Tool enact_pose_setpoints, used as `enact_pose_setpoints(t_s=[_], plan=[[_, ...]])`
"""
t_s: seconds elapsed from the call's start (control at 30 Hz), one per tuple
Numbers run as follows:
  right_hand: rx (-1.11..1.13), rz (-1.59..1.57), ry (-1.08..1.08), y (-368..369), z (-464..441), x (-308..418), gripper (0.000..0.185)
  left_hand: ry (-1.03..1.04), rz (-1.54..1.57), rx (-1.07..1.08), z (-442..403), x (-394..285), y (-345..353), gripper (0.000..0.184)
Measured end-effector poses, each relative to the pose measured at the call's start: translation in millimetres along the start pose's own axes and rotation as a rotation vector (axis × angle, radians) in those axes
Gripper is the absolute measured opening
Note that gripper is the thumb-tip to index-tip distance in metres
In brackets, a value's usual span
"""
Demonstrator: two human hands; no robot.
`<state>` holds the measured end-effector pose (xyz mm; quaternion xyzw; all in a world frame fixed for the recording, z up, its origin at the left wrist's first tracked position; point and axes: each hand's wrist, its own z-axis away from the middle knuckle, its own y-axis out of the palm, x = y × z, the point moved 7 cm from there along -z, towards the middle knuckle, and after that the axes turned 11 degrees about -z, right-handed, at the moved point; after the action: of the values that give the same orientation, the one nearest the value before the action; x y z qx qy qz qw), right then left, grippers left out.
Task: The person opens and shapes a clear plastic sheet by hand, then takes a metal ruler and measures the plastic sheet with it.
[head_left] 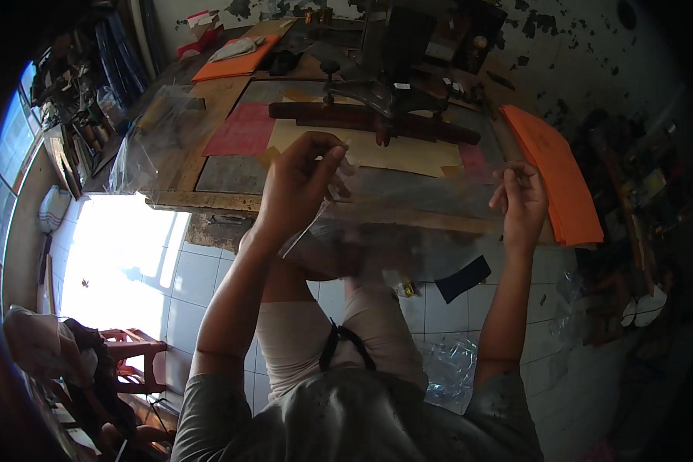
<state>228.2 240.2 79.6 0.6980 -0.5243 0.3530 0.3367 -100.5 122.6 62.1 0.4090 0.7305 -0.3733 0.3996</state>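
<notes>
A clear plastic sheet is stretched between my two hands, in front of the worktable's near edge and above my lap. My left hand pinches its upper left corner, the fingers curled and the thumb pressed in. At the opposite upper corner, my right hand is closed on the film with bent fingers. Beyond the hands, a dark press with a long wooden crossbar stands over a pale yellow board with red pieces at its sides. The sheet's exact outline is hard to make out.
Orange sheets overhang the table's right edge. More clear plastic hangs at the table's left side. Crumpled plastic and a dark flat piece lie on the tiled floor. Another person is at lower left, near a red stool.
</notes>
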Motion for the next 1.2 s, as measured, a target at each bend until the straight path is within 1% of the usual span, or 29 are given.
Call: enact_pose_setpoints(t_s=[0.03, 0.1, 0.17, 0.23, 0.3, 0.37, 0.43, 0.47, 0.57, 0.6, 0.63, 0.7, 0.73, 0.8, 0.83, 0.87, 0.9, 0.93, 0.97, 1.03, 1.1, 1.2], plan=[[-0.075, 0.014, 0.03, -25, -12, -6, 0.021, -0.008, 0.023, -0.017, -6, 5, -9, 0.019], [-0.268, -0.007, 0.019, -86, -40, -22, 0.023, -0.023, 0.017, -0.065, -19, 22, -26, 0.021], [-0.392, 0.001, -0.064, -163, -68, -40, 0.02, -0.048, -0.002, -0.098, -30, 36, -40, 0.022], [-0.622, -0.125, 0.054, -249, -80, -63, 0.022, -0.069, 0.001, -0.119, -35, 49, -47, 0.023], [-0.811, 0.055, -0.01, -349, -82, -83, 0.022, -0.076, -0.007, -0.132, -37, 59, -51, 0.024], [-0.977, 0.456, 0.152, -443, -76, -106, 0.029, -0.092, -0.002, -0.153, -37, 67, -52, 0.025], [-0.993, 0.372, -0.034, -499, -73, -140, 0.03, -0.11, -0.013, -0.176, -36, 71, -53, 0.025], [-1.001, 0.33, -0.124, -511, -69, -146, 0.031, -0.118, -0.027, -0.19, -36, 71, -54, 0.026], [-0.682, 1.186, 0.111, -482, -75, -132, 0.04, -0.14, -0.036, -0.196, -38, 80, -53, 0.027], [-0.649, 1.372, 0.157, -460, -72, -120, 0.042, -0.148, -0.035, -0.192, -38, 83, -52, 0.027], [-0.691, 1.41, 0.153, -429, -67, -103, 0.044, -0.151, -0.036, -0.195, -38, 85, -52, 0.026], [-0.746, 1.332, 0.041, -342, -56, -65, 0.048, -0.157, -0.037, -0.207, -37, 88, -52, 0.024], [-0.694, 1.215, -0.037, -296, -53, -54, 0.05, -0.132, -0.021, -0.205, -37, 87, -51, 0.023], [-0.426, 0.925, -0.196, -206, -48, -55, 0.046, -0.08, 0.01, -0.201, -34, 84, -49, 0.022], [-0.265, 0.752, -0.151, -150, -38, -54, 0.044, -0.06, 0.01, -0.192, -32, 79, -46, 0.021], [-0.075, 0.623, -0.141, -101, -29, -58, 0.045, -0.04, 0.009, -0.18, -29, 70, -41, 0.02], [0.132, 0.528, -0.078, -47, -16, -55, 0.05, -0.017, 0.007, -0.167, -26, 60, -35, 0.019], [0.318, 0.51, -0.2, -6, -5, -57, 0.056, 0.012, -0.002, -0.155, -22, 48, -29, 0.019], [0.4, 0.477, -0.227, 29, 5, -56, 0.059, 0.039, -0.012, -0.145, -17, 35, -23, 0.018], [0.547, 0.386, -0.2, 67, 12, -53, 0.059, 0.093, -0.025, -0.153, -5, 18, -18, 0.017], [0.677, 0.271, -0.098, 87, 7, -56, 0.054, 0.151, -0.032, -0.192, 4, 7, -22, 0.017], [0.82, 0.157, 0.231, 74, 3, -82, 0.036, 0.105, -0.037, -0.283, 8, 7, -41, 0.019]])
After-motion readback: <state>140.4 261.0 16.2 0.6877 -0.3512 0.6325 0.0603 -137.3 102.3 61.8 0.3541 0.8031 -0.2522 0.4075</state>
